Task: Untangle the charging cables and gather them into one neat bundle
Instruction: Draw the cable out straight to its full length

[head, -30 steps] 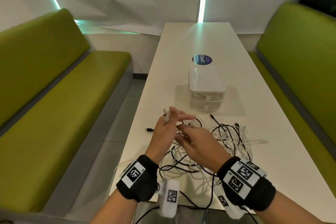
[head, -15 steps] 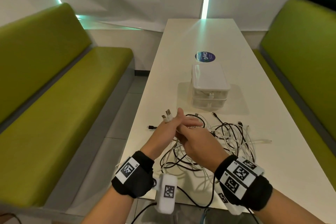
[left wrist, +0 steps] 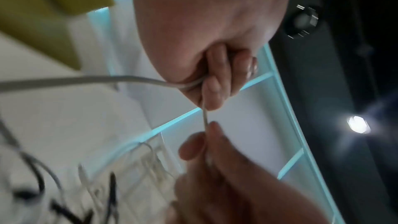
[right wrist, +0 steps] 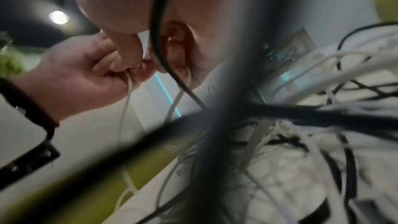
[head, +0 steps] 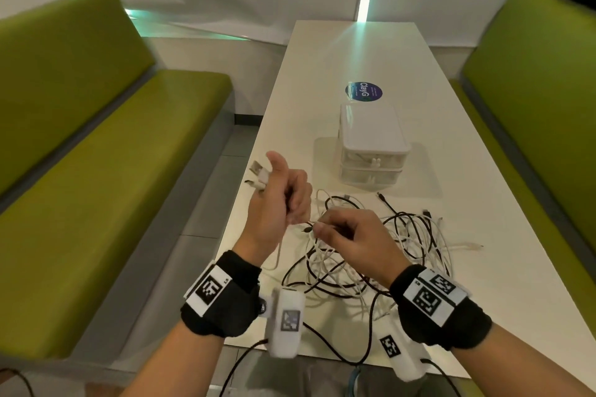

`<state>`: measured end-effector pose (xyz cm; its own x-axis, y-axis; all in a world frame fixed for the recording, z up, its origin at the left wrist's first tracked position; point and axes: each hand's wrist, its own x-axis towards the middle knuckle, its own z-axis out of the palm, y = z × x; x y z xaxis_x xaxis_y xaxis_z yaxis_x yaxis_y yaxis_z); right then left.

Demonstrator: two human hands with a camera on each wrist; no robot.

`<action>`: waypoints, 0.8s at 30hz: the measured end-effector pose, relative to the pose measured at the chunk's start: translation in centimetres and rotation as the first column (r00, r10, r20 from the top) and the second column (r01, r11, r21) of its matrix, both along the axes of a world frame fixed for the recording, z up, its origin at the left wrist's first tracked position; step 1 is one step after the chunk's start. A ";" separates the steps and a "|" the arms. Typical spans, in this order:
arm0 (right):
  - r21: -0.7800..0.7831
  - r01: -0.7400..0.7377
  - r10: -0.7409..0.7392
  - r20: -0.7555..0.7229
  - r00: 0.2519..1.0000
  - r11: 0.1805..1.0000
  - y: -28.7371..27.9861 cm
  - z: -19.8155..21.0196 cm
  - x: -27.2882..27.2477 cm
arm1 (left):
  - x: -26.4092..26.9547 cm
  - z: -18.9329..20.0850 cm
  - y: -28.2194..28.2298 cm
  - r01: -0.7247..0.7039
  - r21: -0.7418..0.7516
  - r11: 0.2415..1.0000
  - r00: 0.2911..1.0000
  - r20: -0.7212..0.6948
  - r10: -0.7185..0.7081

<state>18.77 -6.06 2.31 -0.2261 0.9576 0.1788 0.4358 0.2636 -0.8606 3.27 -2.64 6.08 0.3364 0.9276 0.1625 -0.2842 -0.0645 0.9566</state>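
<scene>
white cable [left wrist: 205, 117] pinched taut between left hand [head: 277, 203] and right hand [head: 351, 235] grips, plugs [head: 258, 174] only in head view

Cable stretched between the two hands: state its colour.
White cable, clearest in the left wrist view.

You are looking at black and white cables [head: 371, 255] lying on a white table [head: 503, 316], a translucent white box [head: 372, 145] near a dark blue round sticker [head: 363, 91], olive-green benches [head: 96, 145], and black wristbands [head: 225, 300] showing black-and-white square codes.
</scene>
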 end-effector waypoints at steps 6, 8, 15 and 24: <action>0.019 0.008 -0.013 0.318 0.948 1.000 1.3 -0.8 0.2 | -0.5 -2.1 1.2 0.106 0.305 0.946 0.796 -0.596 0.103; -0.001 0.031 -0.028 0.388 0.921 1.000 1.5 -1.0 0.6 | -1.2 -3.3 1.7 0.224 0.402 0.888 0.603 -0.773 0.197; -0.038 -0.050 0.063 0.519 0.853 0.998 1.1 -1.7 0.9 | -1.6 -4.4 0.4 0.408 0.257 0.876 0.195 -0.962 0.191; 0.000 -0.086 0.078 0.437 0.896 0.996 0.9 -1.8 1.3 | -3.8 -3.1 1.3 -0.276 0.341 0.899 0.603 -0.667 0.438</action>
